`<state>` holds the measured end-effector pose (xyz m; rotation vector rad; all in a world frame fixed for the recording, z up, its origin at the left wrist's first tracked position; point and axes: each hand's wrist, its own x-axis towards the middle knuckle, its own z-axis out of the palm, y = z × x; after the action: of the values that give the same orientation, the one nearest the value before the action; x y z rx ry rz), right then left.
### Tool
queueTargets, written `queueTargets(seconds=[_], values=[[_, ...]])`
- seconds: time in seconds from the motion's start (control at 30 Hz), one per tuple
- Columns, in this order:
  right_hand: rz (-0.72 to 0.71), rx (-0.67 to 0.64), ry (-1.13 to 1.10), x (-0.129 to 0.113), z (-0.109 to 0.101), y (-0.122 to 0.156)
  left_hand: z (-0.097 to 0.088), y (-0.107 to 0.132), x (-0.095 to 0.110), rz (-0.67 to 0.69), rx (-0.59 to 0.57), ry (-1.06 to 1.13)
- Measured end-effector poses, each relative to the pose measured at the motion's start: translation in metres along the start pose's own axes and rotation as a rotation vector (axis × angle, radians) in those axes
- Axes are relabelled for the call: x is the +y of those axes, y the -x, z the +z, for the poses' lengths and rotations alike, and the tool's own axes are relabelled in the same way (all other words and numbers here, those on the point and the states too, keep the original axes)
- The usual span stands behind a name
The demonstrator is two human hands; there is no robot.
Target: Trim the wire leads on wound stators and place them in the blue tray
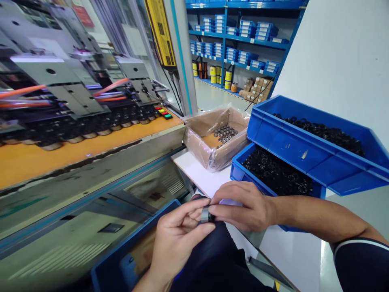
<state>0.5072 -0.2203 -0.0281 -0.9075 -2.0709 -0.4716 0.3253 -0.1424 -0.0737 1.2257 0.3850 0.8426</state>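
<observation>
A small dark ring-shaped part [206, 215] with a shiny band is pinched between both hands in front of me. My left hand [178, 237] grips it from the left with thumb and fingers. My right hand [244, 205] closes on it from the right, fingers curled. Just behind the hands is a lower blue bin [240, 172] full of black ring parts, with an upper blue bin [282, 140] of similar black parts stacked on it.
A plastic-lined cardboard box [197, 142] holds several metallic rings on a white table [200, 174]. To the left runs a machine with an orange deck [75, 152] and a row of spindles. A blue tray [121, 255] sits below. Blue shelving stands behind.
</observation>
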Motion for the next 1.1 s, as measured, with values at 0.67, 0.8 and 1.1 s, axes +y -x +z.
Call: queueTargets(seconds=[0.67, 0.8, 1.1], values=[[-0.02, -0.015, 0.022, -0.001, -0.001, 0.0, 0.0, 0.002, -0.001, -0.021, -0.012, 0.018], [-0.049, -0.06, 0.066, -0.001, -0.003, 0.0, -0.003, 0.002, -0.002, -0.028, -0.004, -0.008], [-0.063, -0.051, 0.073, 0.0, -0.001, 0.002, 0.011, 0.012, 0.002, -0.102, 0.175, 0.064]])
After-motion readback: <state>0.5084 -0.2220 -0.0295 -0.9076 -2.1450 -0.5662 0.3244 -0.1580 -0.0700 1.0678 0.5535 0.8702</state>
